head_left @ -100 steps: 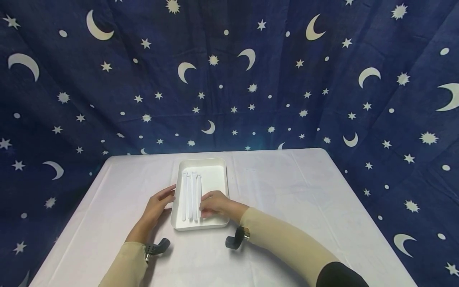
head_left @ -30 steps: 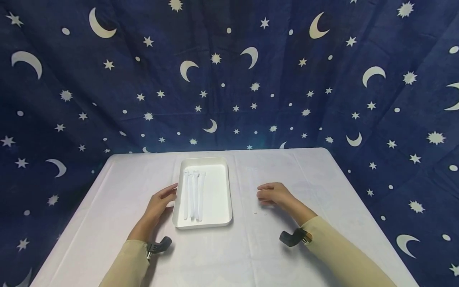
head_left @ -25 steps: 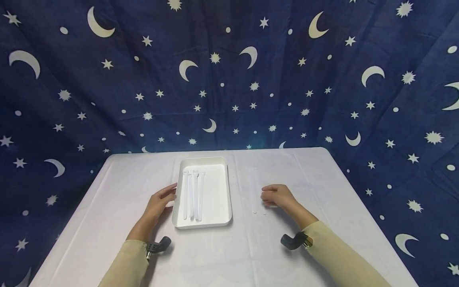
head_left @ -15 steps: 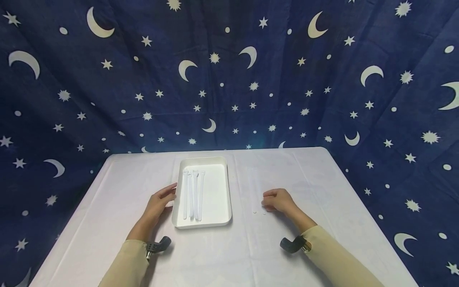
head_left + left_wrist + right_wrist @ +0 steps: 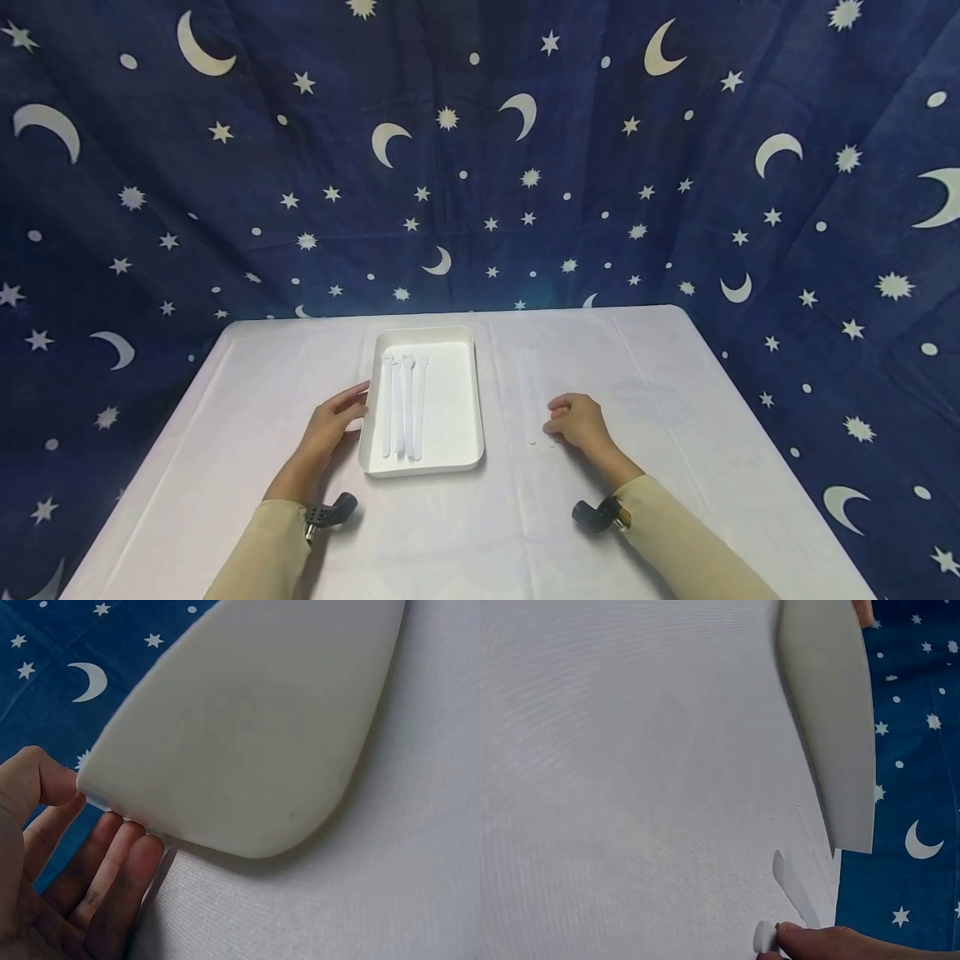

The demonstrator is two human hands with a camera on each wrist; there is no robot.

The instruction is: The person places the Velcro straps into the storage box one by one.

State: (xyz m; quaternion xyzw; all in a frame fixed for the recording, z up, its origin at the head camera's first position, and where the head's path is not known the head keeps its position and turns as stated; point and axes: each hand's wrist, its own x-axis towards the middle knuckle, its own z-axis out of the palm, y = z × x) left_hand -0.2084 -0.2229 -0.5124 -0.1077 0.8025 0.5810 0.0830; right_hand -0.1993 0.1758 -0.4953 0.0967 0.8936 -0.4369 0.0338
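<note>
A shallow white tray (image 5: 457, 417) holds several slim white strips (image 5: 408, 408), side by side on its left half, each slightly wider at the far end. My left hand (image 5: 328, 427) rests against the tray's left wall, fingers extended; in the left wrist view the thumb sits at the rim's corner. To the right of the tray, a similar strip (image 5: 531, 404) lies lengthwise on the table, faint against the cloth. My right hand (image 5: 580, 423) pinches a second strip (image 5: 763, 937) beside it; the rounded end pokes out past the thumb in the right wrist view.
A white cloth covers the table (image 5: 450, 533). Behind it and down both sides hangs a dark blue curtain (image 5: 480, 275) with moons and stars. Each wrist wears a dark camera mount, the right one (image 5: 596, 515) low over the cloth.
Three seconds ago my right hand was inside the tray at the strips. It moved right to the table, then shifted slightly towards me along the strip there. My left hand stays put.
</note>
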